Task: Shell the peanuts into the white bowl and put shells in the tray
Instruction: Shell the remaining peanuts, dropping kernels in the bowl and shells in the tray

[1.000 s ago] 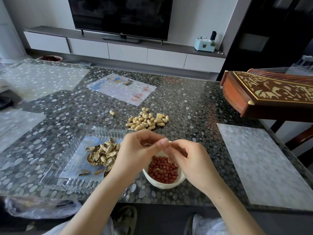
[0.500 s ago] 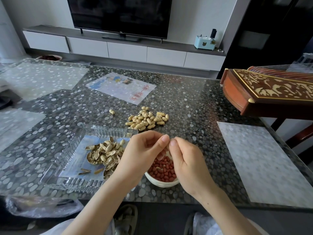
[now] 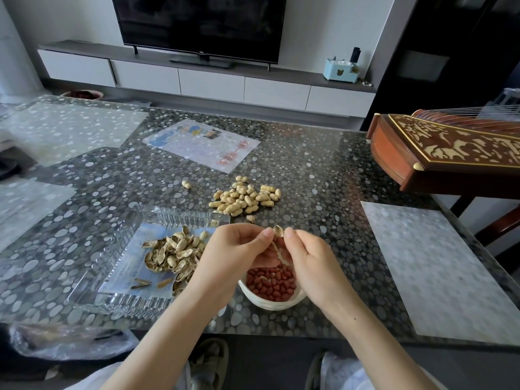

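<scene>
My left hand [image 3: 233, 249] and my right hand [image 3: 311, 256] meet above the white bowl [image 3: 270, 304], which holds several red kernels [image 3: 271, 281]. Between their fingertips they pinch a cracked peanut shell [image 3: 279, 231], split open with one half pointing up. To the left of the bowl stands a clear glass tray [image 3: 112, 277] with a heap of empty shells [image 3: 173, 251]. A pile of unshelled peanuts [image 3: 244, 198] lies on the table beyond the hands, and one stray peanut [image 3: 186, 184] sits to its left.
The pebble-patterned table [image 3: 323, 175] carries a printed sheet [image 3: 201, 144] at the back and a pale mat [image 3: 439, 271] on the right. A carved wooden zither [image 3: 447, 153] juts in at the right edge. A plastic bag [image 3: 70, 343] hangs below the near edge.
The peanut shell has come apart between my fingers, and the open shell halves now show above the bowl. Both hands stay together over the bowl.
</scene>
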